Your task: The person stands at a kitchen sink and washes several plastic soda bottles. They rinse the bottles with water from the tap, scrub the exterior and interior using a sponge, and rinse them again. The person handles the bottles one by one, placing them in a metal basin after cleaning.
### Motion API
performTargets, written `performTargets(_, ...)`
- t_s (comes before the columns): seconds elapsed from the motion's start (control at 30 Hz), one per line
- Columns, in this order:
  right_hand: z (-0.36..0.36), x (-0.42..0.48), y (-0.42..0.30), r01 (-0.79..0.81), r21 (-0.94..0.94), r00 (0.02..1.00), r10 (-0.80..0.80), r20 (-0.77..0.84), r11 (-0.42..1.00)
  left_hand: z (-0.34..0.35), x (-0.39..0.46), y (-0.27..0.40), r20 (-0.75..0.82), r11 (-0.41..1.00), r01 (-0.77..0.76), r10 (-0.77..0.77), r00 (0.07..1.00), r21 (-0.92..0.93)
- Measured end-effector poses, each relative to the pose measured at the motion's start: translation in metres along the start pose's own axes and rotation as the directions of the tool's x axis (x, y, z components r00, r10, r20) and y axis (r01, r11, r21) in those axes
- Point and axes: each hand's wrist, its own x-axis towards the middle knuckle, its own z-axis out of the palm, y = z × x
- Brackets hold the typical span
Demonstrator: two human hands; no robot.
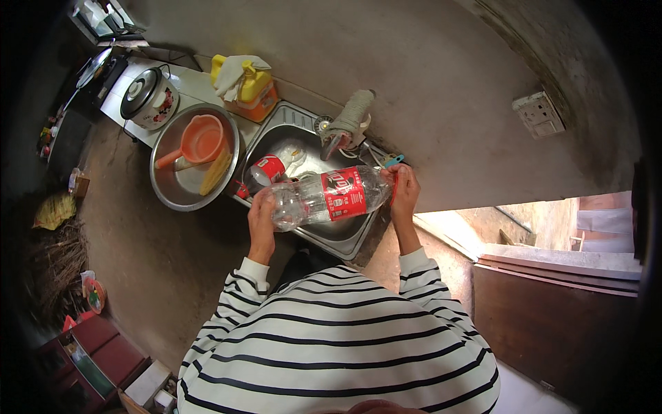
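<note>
Above a stainless steel sink [339, 247] I hold a large clear plastic cola bottle [343, 192] with a red label, lying nearly level. My left hand [262, 220] grips its base. My right hand [404, 189] is around the neck end, where something red shows against the palm; the fingers partly hide the mouth. A second plastic bottle [268, 168] with a red label lies in the sink, partly covered by the held one. Other clear plastic [295, 154] rests beside it. A tap wrapped in cord or cloth [350, 121] stands at the sink's back edge.
Left of the sink sits a steel basin [164, 186] holding an orange dipper [201, 139] and a yellowish loofah-like scrubber [216, 173]. Behind it are a yellow-and-orange jug [253, 95] and a lidded flowered pot [151, 101]. A wall socket [539, 115] is at right.
</note>
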Motion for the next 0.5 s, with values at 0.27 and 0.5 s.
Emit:
performTargets(0.27, -0.013, -0.018, 0.074, -0.263, -0.078, 0.965, 0.263, -0.011, 0.962, -0.026, 0.013, -0.017, -0.077, 0.981, 0.122, -0.112, 0.991, 0.153)
performTargets(0.5, -0.017, 0.003, 0.093, -0.584, -0.045, 0.81, 0.586, 0.031, 0.81, -0.008, 0.019, -0.02, -0.074, 0.924, -0.023, 0.055, 0.996, 0.381)
